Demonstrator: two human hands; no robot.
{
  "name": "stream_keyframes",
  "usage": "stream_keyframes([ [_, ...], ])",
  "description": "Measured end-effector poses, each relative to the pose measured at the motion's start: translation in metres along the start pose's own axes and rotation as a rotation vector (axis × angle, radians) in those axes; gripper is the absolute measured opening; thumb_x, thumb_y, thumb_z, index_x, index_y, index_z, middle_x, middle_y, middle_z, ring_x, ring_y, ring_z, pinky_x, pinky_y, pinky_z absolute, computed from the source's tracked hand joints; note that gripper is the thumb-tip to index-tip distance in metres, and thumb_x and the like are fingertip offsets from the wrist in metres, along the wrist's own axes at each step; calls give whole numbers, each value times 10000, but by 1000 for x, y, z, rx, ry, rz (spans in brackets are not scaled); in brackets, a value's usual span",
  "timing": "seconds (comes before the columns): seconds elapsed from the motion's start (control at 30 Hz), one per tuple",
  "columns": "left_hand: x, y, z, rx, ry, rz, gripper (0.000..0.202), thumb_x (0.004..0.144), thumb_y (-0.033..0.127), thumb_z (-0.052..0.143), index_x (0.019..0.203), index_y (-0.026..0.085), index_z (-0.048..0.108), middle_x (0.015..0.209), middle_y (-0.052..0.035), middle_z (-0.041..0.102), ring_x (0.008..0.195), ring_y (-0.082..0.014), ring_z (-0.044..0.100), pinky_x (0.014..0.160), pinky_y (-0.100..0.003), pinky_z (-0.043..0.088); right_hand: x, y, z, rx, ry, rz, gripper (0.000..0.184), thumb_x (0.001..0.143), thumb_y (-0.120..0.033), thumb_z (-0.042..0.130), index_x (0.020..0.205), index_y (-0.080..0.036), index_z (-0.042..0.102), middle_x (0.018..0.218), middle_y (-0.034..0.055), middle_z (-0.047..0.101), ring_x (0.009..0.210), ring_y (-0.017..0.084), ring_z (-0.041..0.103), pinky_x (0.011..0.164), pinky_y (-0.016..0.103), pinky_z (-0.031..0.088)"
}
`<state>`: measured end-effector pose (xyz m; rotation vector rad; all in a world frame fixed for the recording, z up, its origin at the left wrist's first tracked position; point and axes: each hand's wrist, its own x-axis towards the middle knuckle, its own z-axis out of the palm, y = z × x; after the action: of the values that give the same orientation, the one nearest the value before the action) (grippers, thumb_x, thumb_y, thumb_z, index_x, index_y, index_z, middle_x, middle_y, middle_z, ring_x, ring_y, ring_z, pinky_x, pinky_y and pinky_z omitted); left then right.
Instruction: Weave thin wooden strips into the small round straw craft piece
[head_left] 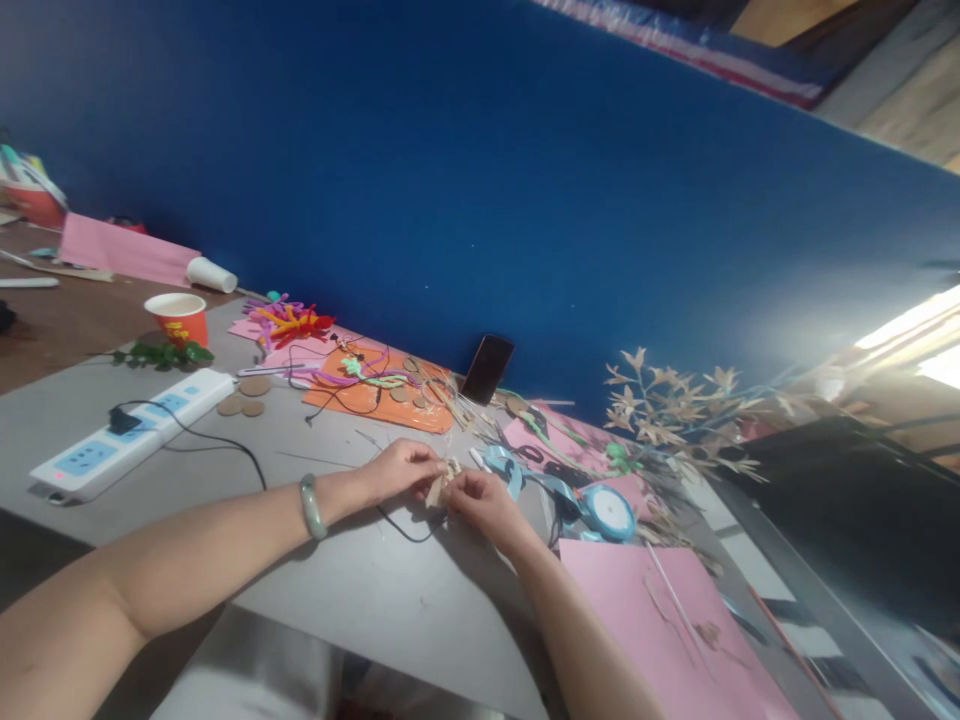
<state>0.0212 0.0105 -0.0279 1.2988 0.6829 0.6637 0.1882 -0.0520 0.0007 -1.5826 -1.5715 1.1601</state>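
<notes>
With the hands as the centre of the dial and the blue wall [450, 180] standing at 12, a small pale piece [436, 491] is sitting right between the fingertips. The left hand [409, 468] is pinching it from the 10 o'clock side, its fingers bending inward; the right hand [480, 497] is gripping it from 3 o'clock, thumb and fingers drawn together. Both hands are partly covering the piece, so its full shape is staying hidden.

The grey tabletop [420, 610] is offering its widest open stretch from 6 to 7 o'clock, reaching to the near edge, which is slanting down to the right. A dark cable [409, 537] is curving just below the hands. Another open strip is lying at 9, before the edge of the white power strip [161, 424].

Elsewhere room is narrowing: the orange sheet [341, 400] is spreading at 10 to 11, the phone [487, 368] is leaning against the wall near 12, the ribbon spool [609, 512] is crowding 3, and the large pink sheet [622, 600] is filling 4.
</notes>
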Motion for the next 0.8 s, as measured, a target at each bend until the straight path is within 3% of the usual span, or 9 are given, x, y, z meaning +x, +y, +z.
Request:
stream_keyframes([
  [0.23, 0, 2, -3, 107, 23, 46, 323, 737, 438, 598, 672, 122, 609, 532, 2, 544, 487, -95, 483, 515, -211, 376, 0, 3, -12, -141, 24, -37, 114, 707, -242, 544, 633, -168, 589, 552, -23, 569, 475, 90, 448, 461, 198, 318],
  [0.4, -1, 5, -3, 170, 66, 71, 277, 742, 378, 568, 615, 132, 580, 518, 15, 507, 489, -89, 441, 501, -205, 340, 2, 8, -33, -506, 228, -101, 87, 652, -179, 543, 576, -180, 586, 565, -3, 604, 558, 134, 525, 539, 228, 356],
  [0.53, -2, 7, -3, 181, 88, 47, 259, 724, 360, 558, 588, 139, 562, 510, 25, 486, 487, -85, 424, 484, -203, 310, 6, 17, -52, -604, 275, -86, 154, 693, -287, 578, 587, -180, 612, 586, 21, 638, 559, 155, 552, 544, 246, 359],
  [0.7, -4, 11, -1, 145, 94, 31, 242, 698, 346, 569, 569, 142, 548, 492, 33, 470, 474, -79, 416, 471, -201, 298, 13, 39, -88, -644, 591, -64, 222, 758, -337, 528, 790, -182, 684, 741, 51, 697, 679, 196, 608, 641, 283, 410],
  [0.8, -6, 13, 0, 102, 96, -11, 232, 687, 347, 577, 580, 144, 545, 492, 35, 467, 457, -76, 413, 447, -199, 279, 19, 55, -104, -734, 636, 21, 269, 788, -302, 502, 923, -179, 700, 861, 73, 705, 782, 211, 619, 692, 291, 421],
])
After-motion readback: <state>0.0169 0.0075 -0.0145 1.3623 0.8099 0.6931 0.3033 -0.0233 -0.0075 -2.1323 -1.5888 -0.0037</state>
